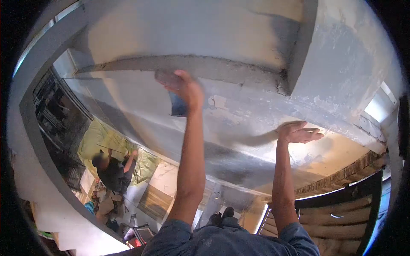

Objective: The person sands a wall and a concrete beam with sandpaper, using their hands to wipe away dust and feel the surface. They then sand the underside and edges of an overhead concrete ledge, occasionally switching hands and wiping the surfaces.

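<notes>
My left hand (183, 90) is raised to the grey plastered wall (239, 100), just under a rough ledge (179, 64). Its fingers are blurred and press a dark sheet, which looks like sandpaper (178, 105), against the surface; the lower corner of the sheet hangs below the palm. Farther right, my right hand (299, 133) is held up by the lower part of the same wall, fingers apart and holding nothing. Flaking, patchy plaster shows between the two hands.
Far below on the left, another person (114, 168) in dark clothes is by a yellow-green sheet (98, 136). Scattered items lie near that person. A thick pillar (341, 55) juts out at upper right. Brown slats (337, 217) are at lower right, and a curved grey edge (38, 141) borders the left.
</notes>
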`<state>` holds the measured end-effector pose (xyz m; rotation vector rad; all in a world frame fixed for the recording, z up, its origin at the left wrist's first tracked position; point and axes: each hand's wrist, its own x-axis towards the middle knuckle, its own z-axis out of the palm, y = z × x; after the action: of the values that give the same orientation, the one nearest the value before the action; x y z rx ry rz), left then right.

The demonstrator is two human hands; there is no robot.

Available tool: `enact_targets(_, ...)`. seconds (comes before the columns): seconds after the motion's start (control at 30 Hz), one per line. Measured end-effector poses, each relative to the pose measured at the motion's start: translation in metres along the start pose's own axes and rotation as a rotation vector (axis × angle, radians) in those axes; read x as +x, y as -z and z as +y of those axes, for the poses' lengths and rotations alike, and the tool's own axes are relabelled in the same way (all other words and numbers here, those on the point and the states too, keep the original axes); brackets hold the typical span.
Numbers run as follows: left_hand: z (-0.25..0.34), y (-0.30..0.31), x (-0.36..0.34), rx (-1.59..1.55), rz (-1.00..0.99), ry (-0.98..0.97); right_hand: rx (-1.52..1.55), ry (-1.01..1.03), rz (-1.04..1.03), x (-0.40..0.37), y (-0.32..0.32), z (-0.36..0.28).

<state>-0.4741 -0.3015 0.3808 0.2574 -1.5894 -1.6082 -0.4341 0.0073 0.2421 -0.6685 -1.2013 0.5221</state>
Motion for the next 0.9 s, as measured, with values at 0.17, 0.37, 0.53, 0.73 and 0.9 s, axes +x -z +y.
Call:
enact_targets(0.17,-0.009,0.004,0.011,-0.057,-0.018,0.122,-0.172,0.119,0.002,-0.008,-0.007,0.032)
enact_targets(0.37,-0.038,0.034,0.114,0.071,0.197,0.001,0.137,0.01,-0.01,-0.002,-0.003,0.009)
enact_targets(0.53,-0.102,0.065,0.203,0.275,0.225,0.031,0.126,0.031,-0.046,-0.001,0.004,0.01)
enact_targets(0.73,-0.042,0.009,-0.011,0.163,-0.06,-0.435,0.141,0.079,-0.048,0.0,0.002,0.016)
enact_targets(0.9,-0.071,-0.032,-0.104,0.203,-0.227,-0.41,0.168,0.12,-0.058,-0.003,0.002,0.017)
